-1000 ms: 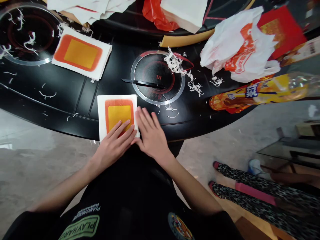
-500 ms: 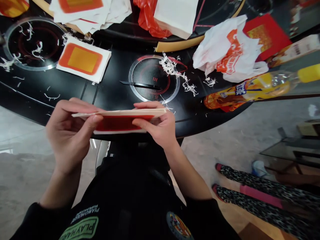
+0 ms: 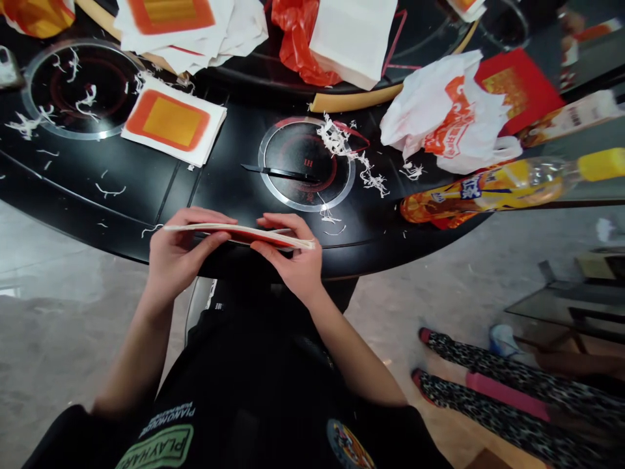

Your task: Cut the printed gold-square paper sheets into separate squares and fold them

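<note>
Between both hands, over the table's near edge, is a thin stack of white paper sheets (image 3: 244, 231) with a red-orange print, seen almost edge-on. My left hand (image 3: 178, 254) is closed on its left end, thumb on the near face and fingers behind. At the other end, my right hand (image 3: 297, 260) pinches it the same way. Ahead and to the left lies another paper stack (image 3: 168, 124) with an orange border and a gold rectangle. A slim black tool (image 3: 278, 172) rests across the middle hob ring (image 3: 308, 163).
White paper shreds (image 3: 334, 135) litter the black table (image 3: 219, 189). Printed papers (image 3: 166, 19), a red bag (image 3: 297, 45) and a white paper block (image 3: 354, 39) are at the back. On the right are a plastic bag (image 3: 439, 111), a bottle (image 3: 512, 182) and another person's legs (image 3: 488, 391).
My left hand has moved right, closer to my right hand. The stack has tipped more edge-on, so less of its red print shows. The camera view has shifted slightly.
</note>
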`<state>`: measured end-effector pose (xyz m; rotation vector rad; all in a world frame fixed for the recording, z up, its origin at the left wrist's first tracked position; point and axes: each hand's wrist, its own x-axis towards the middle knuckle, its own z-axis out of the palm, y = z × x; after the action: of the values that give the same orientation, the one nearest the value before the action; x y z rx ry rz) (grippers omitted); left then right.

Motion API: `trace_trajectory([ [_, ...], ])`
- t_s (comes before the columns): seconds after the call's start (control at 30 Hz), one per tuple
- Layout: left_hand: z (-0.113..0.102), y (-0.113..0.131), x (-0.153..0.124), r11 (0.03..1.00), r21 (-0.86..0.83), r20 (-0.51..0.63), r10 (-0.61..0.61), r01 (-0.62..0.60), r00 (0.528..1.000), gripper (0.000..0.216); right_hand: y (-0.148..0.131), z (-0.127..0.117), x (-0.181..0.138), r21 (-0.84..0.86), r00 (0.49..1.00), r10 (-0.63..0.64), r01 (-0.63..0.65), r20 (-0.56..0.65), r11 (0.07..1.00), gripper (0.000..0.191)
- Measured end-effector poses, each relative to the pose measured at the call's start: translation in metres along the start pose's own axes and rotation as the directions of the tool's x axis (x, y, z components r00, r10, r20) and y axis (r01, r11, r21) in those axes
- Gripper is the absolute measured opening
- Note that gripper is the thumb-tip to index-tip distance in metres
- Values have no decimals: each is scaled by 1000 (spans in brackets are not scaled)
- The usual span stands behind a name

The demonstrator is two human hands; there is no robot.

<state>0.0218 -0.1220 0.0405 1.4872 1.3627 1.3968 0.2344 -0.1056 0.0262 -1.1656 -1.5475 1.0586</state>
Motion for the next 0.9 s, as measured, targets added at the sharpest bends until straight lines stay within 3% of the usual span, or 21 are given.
trace_trajectory([
  [0.17, -10, -24, 9, 967, 126, -29, -218, 220, 976, 26, 12, 6, 7, -34, 996, 85, -86, -26, 996, 31],
  [0.3, -32, -17, 39, 994, 9, -68, -107, 108, 992, 33, -7, 16, 41, 88, 995, 97, -100, 38, 991, 36],
  [0.4, -61, -23, 89, 996, -62, -6, -67, 66, 998, 58, -21, 37, 90, 128, 984, 147, -160, 105, 979, 40],
  [0.47, -84, -40, 132, 997, 9, -45, -79, 79, 996, 69, -23, 58, 129, 52, 975, 169, -177, 143, 983, 37],
  [0.57, -114, -80, 189, 965, 236, -137, -88, 119, 987, 47, -19, 87, 180, -195, 954, 210, -169, 216, 966, 31],
  [0.63, -124, -107, 212, 904, 401, -190, -78, 150, 979, 44, -16, 102, 200, -385, 942, 246, -145, 228, 911, 27],
  [0.73, -127, -142, 221, 837, 531, -229, -7, 131, 973, 56, -13, 120, 207, -589, 945, 287, -142, 160, 795, 30],
  [0.83, -127, -165, 215, 857, 515, -200, 126, -6, 972, 63, -11, 136, 198, -654, 974, 228, -173, 0, 736, 53],
  [0.9, -128, -170, 210, 890, 448, -122, 162, -91, 979, 63, -9, 144, 193, -643, 977, 199, -204, -81, 738, 73],
])
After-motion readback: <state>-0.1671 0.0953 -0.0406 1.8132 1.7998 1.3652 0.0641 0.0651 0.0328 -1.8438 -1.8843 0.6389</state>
